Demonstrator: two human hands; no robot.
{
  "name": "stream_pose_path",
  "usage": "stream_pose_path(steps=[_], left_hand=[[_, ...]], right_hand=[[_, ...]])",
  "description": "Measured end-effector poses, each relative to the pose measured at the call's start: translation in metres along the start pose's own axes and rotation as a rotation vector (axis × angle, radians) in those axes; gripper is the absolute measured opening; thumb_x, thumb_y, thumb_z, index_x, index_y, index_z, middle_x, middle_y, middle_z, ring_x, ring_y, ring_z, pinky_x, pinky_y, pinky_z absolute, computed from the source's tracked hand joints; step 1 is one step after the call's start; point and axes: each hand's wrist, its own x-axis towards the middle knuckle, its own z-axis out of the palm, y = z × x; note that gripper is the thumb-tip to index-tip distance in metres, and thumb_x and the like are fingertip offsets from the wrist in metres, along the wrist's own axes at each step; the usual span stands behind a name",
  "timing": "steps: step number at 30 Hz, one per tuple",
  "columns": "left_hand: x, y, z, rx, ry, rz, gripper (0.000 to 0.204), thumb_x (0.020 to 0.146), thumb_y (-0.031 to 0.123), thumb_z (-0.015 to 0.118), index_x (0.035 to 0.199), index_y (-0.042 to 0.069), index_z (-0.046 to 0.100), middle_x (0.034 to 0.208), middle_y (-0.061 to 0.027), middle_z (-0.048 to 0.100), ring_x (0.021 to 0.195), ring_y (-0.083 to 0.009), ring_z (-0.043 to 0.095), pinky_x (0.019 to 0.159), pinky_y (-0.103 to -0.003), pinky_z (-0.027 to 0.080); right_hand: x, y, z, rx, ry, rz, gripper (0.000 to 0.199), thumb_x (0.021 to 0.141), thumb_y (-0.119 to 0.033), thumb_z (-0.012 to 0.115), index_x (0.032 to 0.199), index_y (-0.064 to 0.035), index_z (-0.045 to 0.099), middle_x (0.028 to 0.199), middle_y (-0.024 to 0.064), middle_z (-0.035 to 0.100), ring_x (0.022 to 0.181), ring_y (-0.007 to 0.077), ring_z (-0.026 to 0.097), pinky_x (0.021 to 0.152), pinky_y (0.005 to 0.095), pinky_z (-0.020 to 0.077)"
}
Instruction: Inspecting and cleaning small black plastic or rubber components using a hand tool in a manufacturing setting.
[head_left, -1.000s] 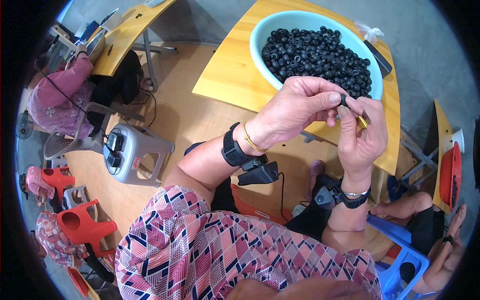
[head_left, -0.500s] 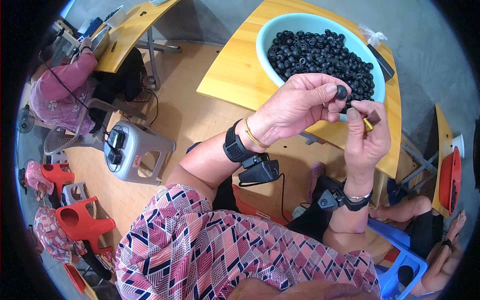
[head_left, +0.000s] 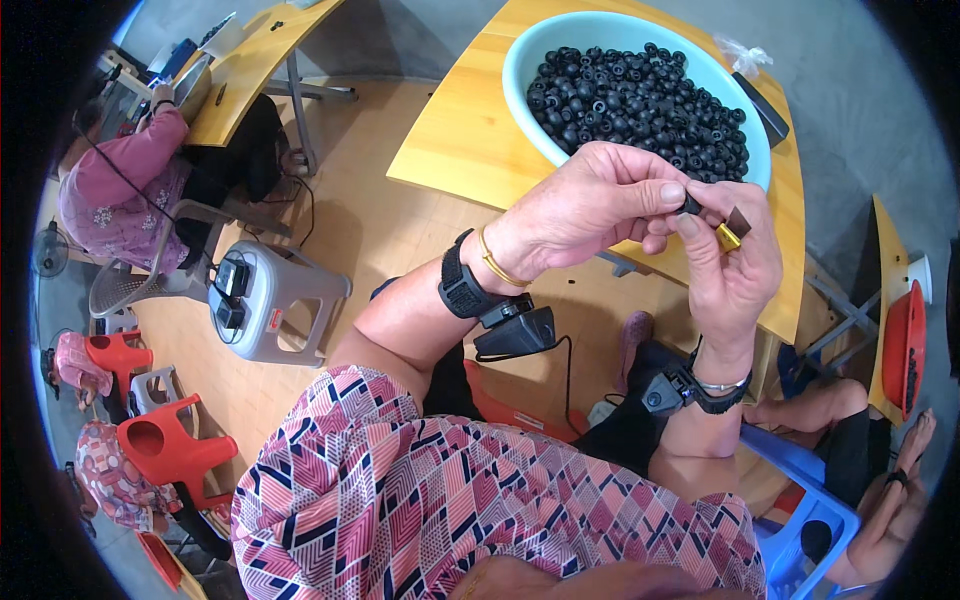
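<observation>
My left hand (head_left: 590, 215) pinches a small black ring-shaped bead (head_left: 690, 206) between thumb and forefinger. My right hand (head_left: 730, 265) holds a short brass-coloured pin tool with a dark tip (head_left: 732, 230), fingers touching the bead. Both hands meet just in front of a light blue bowl (head_left: 520, 75) filled with several black beads (head_left: 640, 95), which stands on a wooden table (head_left: 460, 150). Each wrist carries a black strap with a small device.
A grey plastic stool (head_left: 265, 305) with a black gadget stands on the floor to the left. A person in pink (head_left: 125, 195) sits at another wooden desk (head_left: 250, 55) at far left. Red stools (head_left: 165, 450) are low left, a red tray (head_left: 905, 345) at right.
Both hands have stayed together by the bowl; the bead between my left fingers has been brought down against the tool in my right hand.
</observation>
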Motion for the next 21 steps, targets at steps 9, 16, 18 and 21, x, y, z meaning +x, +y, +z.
stream_pose_path(steps=[9,16,18,21], left_hand=[[-0.001,-0.006,0.004,-0.118,0.039,-0.001,0.018,0.085,0.014,0.053,0.096,0.001,0.058,0.079,-0.0040,0.058,0.065,-0.0101,0.051,0.060,-0.025,0.044],[0.001,-0.008,0.002,-0.197,0.069,0.026,0.019,0.084,0.015,0.053,0.096,0.001,0.059,0.082,-0.0037,0.058,0.070,-0.0108,0.052,0.064,-0.025,0.045],[0.001,-0.004,0.001,-0.198,0.059,0.026,0.019,0.085,0.015,0.053,0.096,0.001,0.058,0.083,-0.0038,0.058,0.070,-0.0109,0.052,0.064,-0.024,0.045],[0.000,-0.002,0.000,-0.220,0.036,0.008,0.020,0.085,0.016,0.052,0.097,0.001,0.057,0.083,-0.0039,0.058,0.070,-0.0107,0.051,0.065,-0.024,0.044]], right_hand=[[-0.007,0.007,0.005,-0.062,0.059,-0.131,0.021,0.072,0.006,0.060,0.091,-0.0024,0.060,0.078,0.0079,0.051,0.061,0.0138,0.052,0.052,0.0218,0.0434],[-0.003,0.002,0.001,-0.104,-0.062,-0.190,0.038,0.064,0.018,0.046,0.094,-0.0017,0.060,0.079,0.0086,0.050,0.067,0.0165,0.058,0.057,0.0243,0.0504],[-0.002,0.004,0.004,-0.086,-0.078,-0.193,0.034,0.066,0.017,0.048,0.093,-0.0014,0.060,0.079,0.0086,0.050,0.066,0.0162,0.057,0.056,0.0240,0.0503],[-0.001,-0.002,0.003,0.005,-0.076,-0.114,0.025,0.070,0.012,0.053,0.090,-0.0011,0.060,0.078,0.0084,0.051,0.066,0.0155,0.057,0.057,0.0239,0.0493]])
